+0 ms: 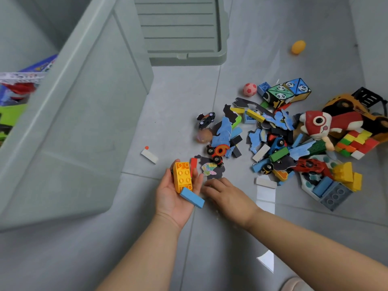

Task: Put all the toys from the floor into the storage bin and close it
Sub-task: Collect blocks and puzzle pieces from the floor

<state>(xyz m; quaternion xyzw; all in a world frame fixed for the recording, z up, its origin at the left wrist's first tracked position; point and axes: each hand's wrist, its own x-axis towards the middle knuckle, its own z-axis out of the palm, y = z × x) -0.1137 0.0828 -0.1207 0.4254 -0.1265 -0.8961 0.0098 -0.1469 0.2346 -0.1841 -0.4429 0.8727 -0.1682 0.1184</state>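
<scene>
I get only one camera, worn on the head. It looks forward and down at the floor, from up close. The left hand and right hand sit low in the middle. The bin fills the left; the toys lie right. Edges look bent.

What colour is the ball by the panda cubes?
The ball is pink with red patches; head view.

Orange numeral "6" on a small wheeled toy in the floor pile.
</scene>
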